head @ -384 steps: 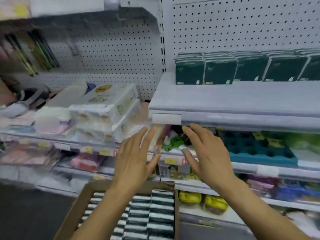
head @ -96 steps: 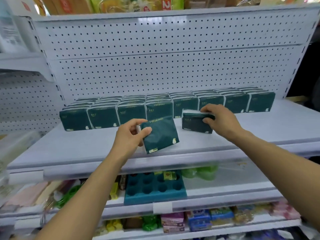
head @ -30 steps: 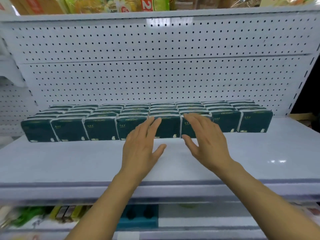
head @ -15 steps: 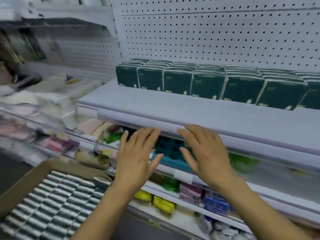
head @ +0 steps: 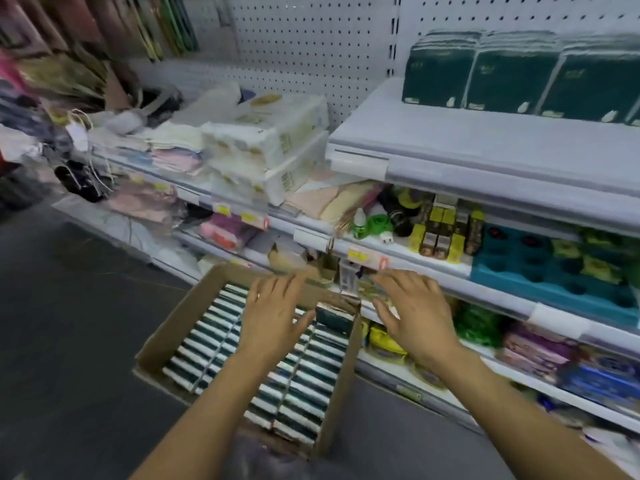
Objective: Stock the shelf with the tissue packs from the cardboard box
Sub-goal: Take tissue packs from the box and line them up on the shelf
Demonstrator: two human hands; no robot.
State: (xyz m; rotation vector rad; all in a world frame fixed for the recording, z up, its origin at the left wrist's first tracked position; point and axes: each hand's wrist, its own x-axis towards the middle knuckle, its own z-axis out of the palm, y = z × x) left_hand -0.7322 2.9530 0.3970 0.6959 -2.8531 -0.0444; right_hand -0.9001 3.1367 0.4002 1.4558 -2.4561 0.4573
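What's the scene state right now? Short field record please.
left hand: open, empty, above the cardboard box
right hand: open, empty, near the box's right edge
cardboard box: on the floor, rows of tissue packs inside
shelf: row of green packs at the back, front bare

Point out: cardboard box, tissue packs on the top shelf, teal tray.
cardboard box [head: 175, 325]: head view, left wall.
tissue packs on the top shelf [head: 509, 81]: head view, front face of the middle pack.
teal tray [head: 554, 289]: head view, top surface between holes.
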